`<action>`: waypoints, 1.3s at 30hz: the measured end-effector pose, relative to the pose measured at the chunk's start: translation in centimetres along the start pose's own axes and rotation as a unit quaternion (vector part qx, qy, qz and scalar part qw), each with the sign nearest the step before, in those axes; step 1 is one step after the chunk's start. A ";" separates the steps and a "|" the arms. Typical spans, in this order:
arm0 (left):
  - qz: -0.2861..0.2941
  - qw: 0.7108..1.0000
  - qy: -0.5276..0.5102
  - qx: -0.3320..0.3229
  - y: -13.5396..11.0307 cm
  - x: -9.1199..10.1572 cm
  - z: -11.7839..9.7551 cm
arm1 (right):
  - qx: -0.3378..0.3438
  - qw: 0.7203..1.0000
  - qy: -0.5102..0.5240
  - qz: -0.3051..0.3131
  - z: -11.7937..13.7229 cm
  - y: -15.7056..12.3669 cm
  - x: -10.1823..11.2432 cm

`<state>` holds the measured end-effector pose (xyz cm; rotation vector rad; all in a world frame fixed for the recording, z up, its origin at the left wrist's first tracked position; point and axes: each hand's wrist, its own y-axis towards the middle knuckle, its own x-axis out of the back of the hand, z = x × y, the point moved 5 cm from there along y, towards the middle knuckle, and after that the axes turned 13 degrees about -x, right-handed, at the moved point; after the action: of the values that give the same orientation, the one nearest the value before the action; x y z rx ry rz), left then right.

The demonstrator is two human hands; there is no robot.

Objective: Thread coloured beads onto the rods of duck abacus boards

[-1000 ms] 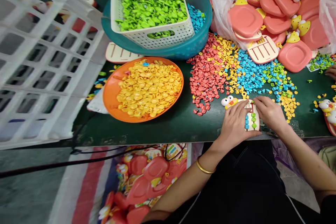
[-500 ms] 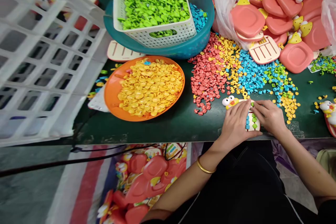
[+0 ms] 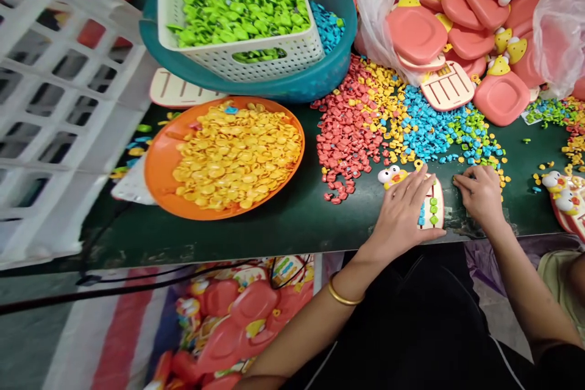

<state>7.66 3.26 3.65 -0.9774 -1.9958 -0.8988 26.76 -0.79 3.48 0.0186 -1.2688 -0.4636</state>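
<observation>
**Hands at a duck-faced toy board**

Lower right of centre, the left hand (image 3: 402,213) lies flat, fingers spread, pressing the cream toy board (image 3: 433,207) onto the green surface (image 3: 292,219). The right hand (image 3: 479,195), just right of the board, rests loosely curled beside scattered yellow beads (image 3: 503,178), gripping nothing visible.

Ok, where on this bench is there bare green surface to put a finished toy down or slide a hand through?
One bare strip of table runs along the near edge, between the orange plate and the left hand, below the red beads. A smaller patch lies right of the right hand. Behind the hands, bead piles and pink toy shells crowd everything.
</observation>
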 end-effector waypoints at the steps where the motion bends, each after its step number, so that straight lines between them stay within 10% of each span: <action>1: 0.019 1.000 -0.003 -0.010 0.3 0.0 0.0 | 0.000 1.000 0.002 0.013 0.2 0.1 -0.1; 6: 0.048 0.998 -0.021 -0.030 1.1 0.2 -0.5 | -0.088 0.971 0.219 0.040 0.7 -0.6 1.2; 13: -0.108 0.945 -0.294 0.093 -0.2 2.0 -2.3 | -0.235 0.809 0.518 0.146 3.3 -4.1 1.6; 17: -0.139 0.827 -0.496 0.227 -1.4 1.2 -2.6 | -0.185 0.840 0.494 0.128 6.1 -4.7 2.4; 25: -0.149 0.759 -0.563 0.291 -1.2 0.0 -2.1 | -0.122 0.895 0.416 0.102 6.4 -4.7 2.5; 39: -0.116 0.817 -0.509 0.246 -0.7 0.6 -1.3 | -0.100 0.914 0.377 0.108 6.4 -3.9 3.0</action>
<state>7.16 2.07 4.57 -0.9994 -3.0678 0.1836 20.30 -3.79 7.14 -0.1065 -0.4507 -0.3395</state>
